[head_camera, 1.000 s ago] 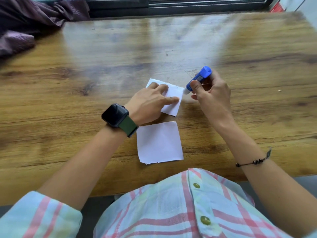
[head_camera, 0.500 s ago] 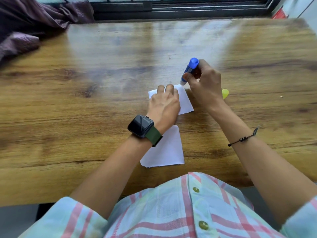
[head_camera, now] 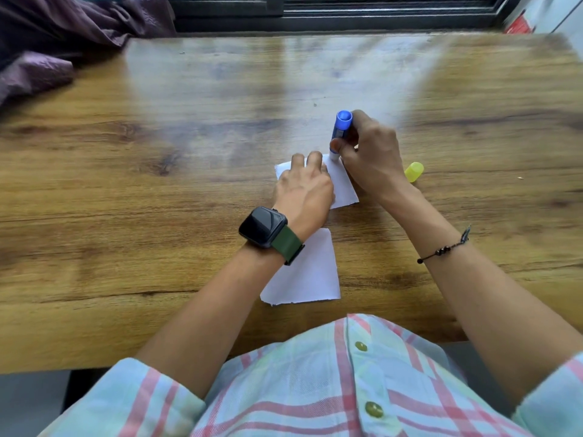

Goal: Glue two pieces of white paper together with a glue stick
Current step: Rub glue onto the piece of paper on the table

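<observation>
Two small white paper pieces lie on the wooden table [head_camera: 157, 216]. My left hand [head_camera: 304, 190] presses the far paper [head_camera: 342, 186] flat, fingers laid across it. My right hand [head_camera: 370, 156] grips the blue glue stick [head_camera: 340, 129], held nearly upright, with its white tip touching the far right corner of that paper. The near paper [head_camera: 307, 275] lies below my left wrist, partly hidden by the forearm, close to the table's front edge.
The yellow glue cap [head_camera: 414, 171] lies on the table just right of my right hand. Purple cloth [head_camera: 47, 52] is bunched at the far left corner. A dark window frame [head_camera: 347, 11] runs behind the table's far edge.
My left hand turned from lying sideways on the far paper to pressing it from the near side. The glue stick shifted from the paper's right edge to its far corner and stands more upright.
</observation>
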